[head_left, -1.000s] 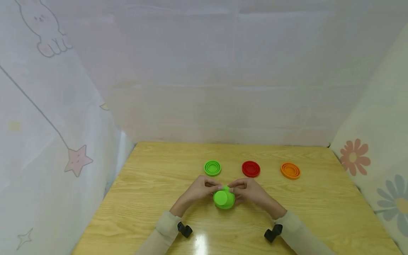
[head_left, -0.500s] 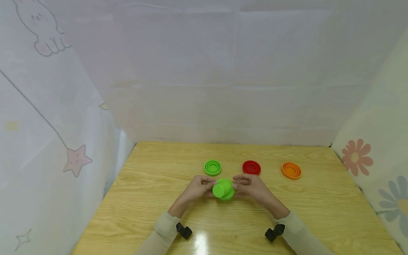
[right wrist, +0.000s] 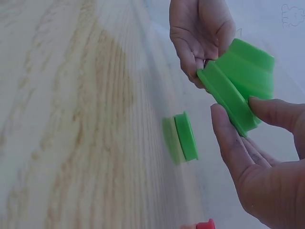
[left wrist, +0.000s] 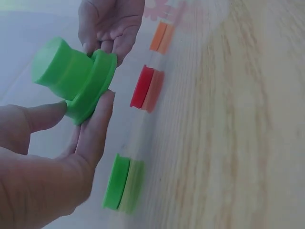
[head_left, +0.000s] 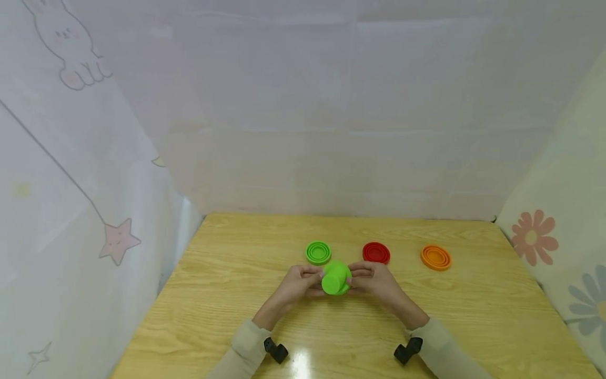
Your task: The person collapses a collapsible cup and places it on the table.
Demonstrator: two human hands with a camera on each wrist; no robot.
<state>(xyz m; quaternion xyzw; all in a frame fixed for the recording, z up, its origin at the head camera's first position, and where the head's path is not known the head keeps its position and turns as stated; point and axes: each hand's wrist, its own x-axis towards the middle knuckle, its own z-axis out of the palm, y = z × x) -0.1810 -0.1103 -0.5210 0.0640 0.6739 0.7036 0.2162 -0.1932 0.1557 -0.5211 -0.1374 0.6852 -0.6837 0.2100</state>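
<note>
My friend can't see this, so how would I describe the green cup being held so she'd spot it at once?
On the wooden table, three flattened cups lie in a row: green, red and orange. Just in front of the green and red ones, the left hand and right hand hold the green cup by its rim. It alone is stretched tall and lifted off the table.

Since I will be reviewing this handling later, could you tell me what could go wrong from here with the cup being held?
1. The extended green collapsible cup is held off the wooden table only at its rim, by the left hand and right hand; it might slip.
2. The flat green folded cup and flat red folded cup lie just behind and could get knocked.
</note>
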